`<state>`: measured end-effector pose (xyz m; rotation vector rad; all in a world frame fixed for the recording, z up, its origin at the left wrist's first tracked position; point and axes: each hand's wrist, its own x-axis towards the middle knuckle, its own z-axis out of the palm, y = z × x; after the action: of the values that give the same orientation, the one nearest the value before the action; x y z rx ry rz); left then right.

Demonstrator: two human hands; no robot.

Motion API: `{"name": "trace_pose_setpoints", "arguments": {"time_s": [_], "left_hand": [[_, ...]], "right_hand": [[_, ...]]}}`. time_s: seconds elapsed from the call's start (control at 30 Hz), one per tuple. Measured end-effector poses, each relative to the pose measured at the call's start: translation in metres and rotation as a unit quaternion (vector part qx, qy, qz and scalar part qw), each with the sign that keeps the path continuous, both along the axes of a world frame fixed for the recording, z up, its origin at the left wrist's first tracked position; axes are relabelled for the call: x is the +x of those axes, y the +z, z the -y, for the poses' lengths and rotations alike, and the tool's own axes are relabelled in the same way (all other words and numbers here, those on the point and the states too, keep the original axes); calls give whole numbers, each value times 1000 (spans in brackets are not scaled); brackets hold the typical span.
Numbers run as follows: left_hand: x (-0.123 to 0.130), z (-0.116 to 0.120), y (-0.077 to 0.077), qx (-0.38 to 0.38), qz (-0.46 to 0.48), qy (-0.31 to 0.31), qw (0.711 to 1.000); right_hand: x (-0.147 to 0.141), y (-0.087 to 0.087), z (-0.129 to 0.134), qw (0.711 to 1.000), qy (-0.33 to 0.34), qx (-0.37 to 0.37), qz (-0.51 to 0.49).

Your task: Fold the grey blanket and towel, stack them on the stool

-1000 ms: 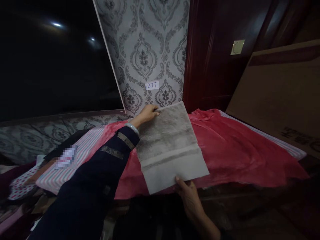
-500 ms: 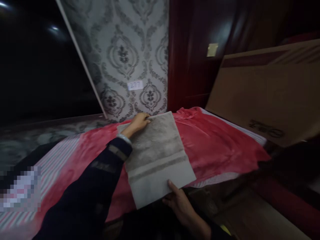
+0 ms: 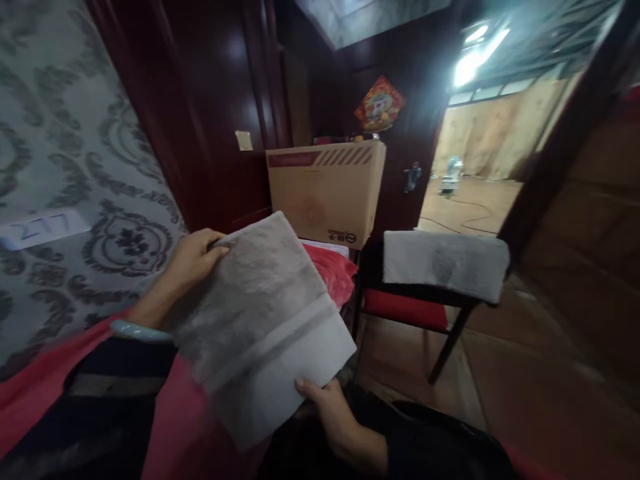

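A folded grey towel [image 3: 260,287] with a darker band and a paler, smooth lower part is held up flat and tilted in front of me. My left hand [image 3: 196,257] is closed on its upper left edge, thumb on top; a pale bracelet circles that wrist. At the lower right edge, my right hand [image 3: 334,408] pinches the pale part, its thumb on the face and its fingers hidden behind. Beneath and around the towel lies a red cloth [image 3: 333,270].
A cardboard box [image 3: 323,193] stands behind the red cloth. To the right, a chair [image 3: 405,310] with a red seat has another grey-white towel [image 3: 445,263] over its backrest. Beyond is an open doorway [image 3: 475,147]. A paper label [image 3: 45,228] is on the patterned wall.
My view has swung right, bringing the chair and doorway into sight. The towel, in both hands, has come up off the red cloth and turned with me.
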<state>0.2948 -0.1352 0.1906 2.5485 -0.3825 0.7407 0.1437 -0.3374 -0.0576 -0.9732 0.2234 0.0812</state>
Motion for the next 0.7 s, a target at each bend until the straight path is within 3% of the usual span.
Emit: {"name": "trace_pose_setpoints", "arguments": {"time_s": [0.13,0.27,0.4,0.57,0.7], "left_hand": [[32,87,32,11,32,-109,993],[58,192,61,28,68,-214,974],[78,299,84,56,68,-293,952],[97,418,100,94,71,-362,925],[115,492,103,121,80,-387,911]], "right_hand": [[4,18,49,991,-130,-13,21],[8,33,108,967,-252,-12,35],[16,40,163,942,-332,-8,42],[36,42,216,902,-426,6,69],[53,45,252,897,-437,32,59]]}}
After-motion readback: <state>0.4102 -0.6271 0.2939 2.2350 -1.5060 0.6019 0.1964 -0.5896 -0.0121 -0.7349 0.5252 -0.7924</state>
